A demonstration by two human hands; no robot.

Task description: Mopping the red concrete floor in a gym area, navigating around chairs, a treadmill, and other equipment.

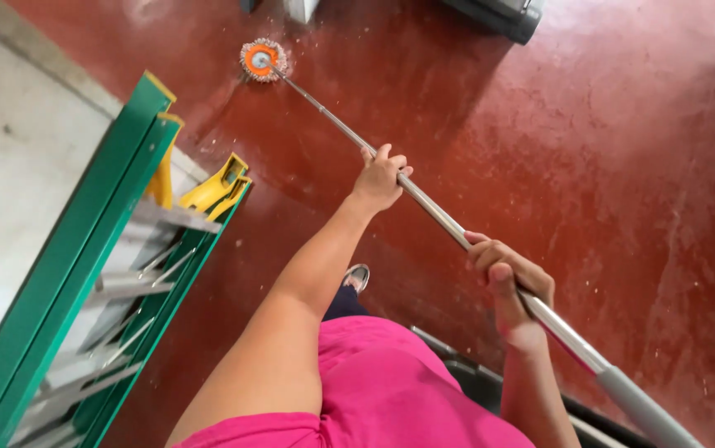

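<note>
A long silver mop pole (432, 211) runs from the lower right up to a small round mop head (263, 60), orange in the middle with pale strands, resting on the wet dark red floor (606, 141). My left hand (380, 177) grips the pole about halfway along. Farther back on the pole, my right hand (508, 280) is wrapped around it just ahead of the grey grip (644, 406). Below the arms I see my pink top and one grey shoe (357, 277).
A green stepladder (84, 257) with yellow top fittings and silver rungs leans along the left, against a pale wall (9, 166). A dark grey object (503, 15) sits at the top edge. A dark frame (474, 377) lies by my feet.
</note>
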